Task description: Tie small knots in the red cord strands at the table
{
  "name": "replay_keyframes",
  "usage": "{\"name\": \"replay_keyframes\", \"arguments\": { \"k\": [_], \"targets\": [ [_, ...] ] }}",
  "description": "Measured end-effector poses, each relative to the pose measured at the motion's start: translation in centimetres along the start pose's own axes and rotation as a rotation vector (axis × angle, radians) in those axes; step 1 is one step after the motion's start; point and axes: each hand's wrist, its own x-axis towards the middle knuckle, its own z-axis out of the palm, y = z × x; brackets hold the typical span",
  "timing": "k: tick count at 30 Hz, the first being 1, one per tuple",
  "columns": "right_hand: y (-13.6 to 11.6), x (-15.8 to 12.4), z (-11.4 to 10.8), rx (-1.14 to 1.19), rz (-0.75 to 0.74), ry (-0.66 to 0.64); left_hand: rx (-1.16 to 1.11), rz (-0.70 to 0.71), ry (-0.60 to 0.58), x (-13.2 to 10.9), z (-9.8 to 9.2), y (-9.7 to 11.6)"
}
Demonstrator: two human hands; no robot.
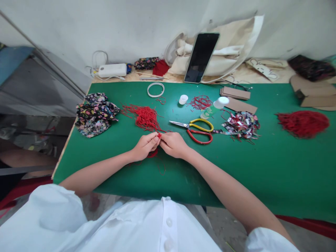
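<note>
My left hand (pixel 145 145) and my right hand (pixel 172 143) meet fingertip to fingertip over the green table (pixel 262 168). Both pinch a small piece of red cord (pixel 159 134), and more of it trails below my hands. Just beyond my fingers lies a loose bundle of red cords (pixel 144 117). Scissors with yellow and red handles (pixel 195 128) lie to the right of my right hand.
Floral fabric pieces (pixel 96 113) are piled at the left. A heap of scraps (pixel 240 124), a glue bottle (pixel 214 107), a white cap (pixel 183 99), a red tassel pile (pixel 303 123), cardboard pieces (pixel 236 94), a white ring (pixel 155 89) and a propped phone (pixel 201 57) lie farther back.
</note>
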Motion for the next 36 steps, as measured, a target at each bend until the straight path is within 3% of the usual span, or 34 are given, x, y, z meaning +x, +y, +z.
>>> {"name": "replay_keyframes", "arguments": {
  "k": [8,14,20,28,36],
  "targets": [
    [0.2,-0.4,-0.2,0.085,-0.058,0.092,-0.037,0.001,-0.019,0.0,0.0,-0.1],
    [1.4,-0.7,-2.7,0.222,-0.122,0.207,-0.087,0.013,-0.010,0.3,0.0,0.0],
    [2.6,-0.6,-4.6,0.330,-0.073,0.373,-0.117,0.015,-0.018,0.4,0.1,0.1],
    [3.7,-1.1,-4.3,0.533,0.005,0.588,-0.130,0.003,-0.024,0.3,0.0,-0.1],
    [3.7,-1.0,-4.2,0.708,-0.095,0.760,-0.126,0.002,-0.015,0.3,0.1,0.0]
  ]
}}
